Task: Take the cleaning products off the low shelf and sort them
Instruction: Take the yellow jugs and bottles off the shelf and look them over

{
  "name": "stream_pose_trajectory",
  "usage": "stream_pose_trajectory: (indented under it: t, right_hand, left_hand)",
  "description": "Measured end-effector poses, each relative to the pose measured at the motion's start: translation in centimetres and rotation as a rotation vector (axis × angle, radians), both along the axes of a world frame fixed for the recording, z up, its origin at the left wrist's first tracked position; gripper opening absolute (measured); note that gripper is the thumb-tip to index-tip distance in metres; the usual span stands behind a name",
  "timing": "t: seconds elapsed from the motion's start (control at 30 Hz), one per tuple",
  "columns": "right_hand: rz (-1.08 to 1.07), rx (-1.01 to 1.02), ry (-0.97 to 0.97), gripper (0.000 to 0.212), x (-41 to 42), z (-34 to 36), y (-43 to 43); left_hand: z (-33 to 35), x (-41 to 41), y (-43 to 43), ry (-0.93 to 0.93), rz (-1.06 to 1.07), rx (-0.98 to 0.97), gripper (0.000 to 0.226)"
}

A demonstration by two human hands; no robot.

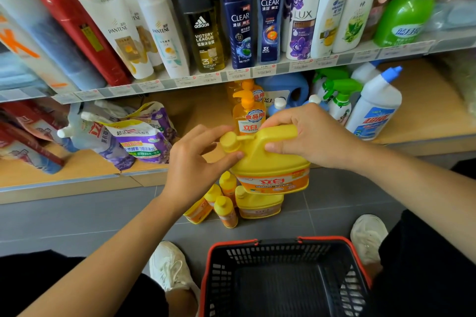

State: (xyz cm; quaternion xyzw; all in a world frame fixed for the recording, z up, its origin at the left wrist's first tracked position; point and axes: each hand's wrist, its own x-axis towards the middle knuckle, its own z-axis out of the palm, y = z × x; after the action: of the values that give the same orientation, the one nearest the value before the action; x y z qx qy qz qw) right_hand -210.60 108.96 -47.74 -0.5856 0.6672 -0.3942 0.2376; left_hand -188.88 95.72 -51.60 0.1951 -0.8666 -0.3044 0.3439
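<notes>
A large yellow detergent jug point(268, 162) with an orange label hangs in the air in front of the low shelf point(85, 162). My right hand point(306, 136) grips its handle from above. My left hand point(195, 162) pinches the jug's neck just below the yellow cap point(230, 141). Below it on the grey floor stand several yellow bottles point(226, 203) and a second yellow jug point(258, 204). On the low shelf remain orange pump bottles point(248, 116), purple refill pouches point(139, 141), a blue jug point(288, 90), green spray bottles point(340, 100) and a white toilet-cleaner bottle point(376, 108).
A black shopping basket with a red rim point(206, 273) sits on the floor between my white shoes point(172, 267). The upper shelf point(231, 76) holds shampoo and body-wash bottles. Red packets point(23, 136) lie at the low shelf's left end.
</notes>
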Motion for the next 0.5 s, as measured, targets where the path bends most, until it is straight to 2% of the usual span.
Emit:
stream_pose_trajectory:
  t: [0.13,0.33,0.5]
  right_hand:
    - [0.001,0.014,0.015,0.029,0.0,0.1,0.3]
    - [0.025,0.074,0.007,0.030,-0.1,0.1,0.5]
    - [0.054,0.086,0.041,0.033,0.4,-0.1,0.5]
  left_hand:
    - [0.2,-0.2,0.1,-0.062,-0.016,-0.007,0.042]
    - [1.1,-0.3,-0.5,-0.192,-0.313,0.149,0.030]
    - [1.2,-0.5,0.6,-0.123,-0.237,0.131,0.022]
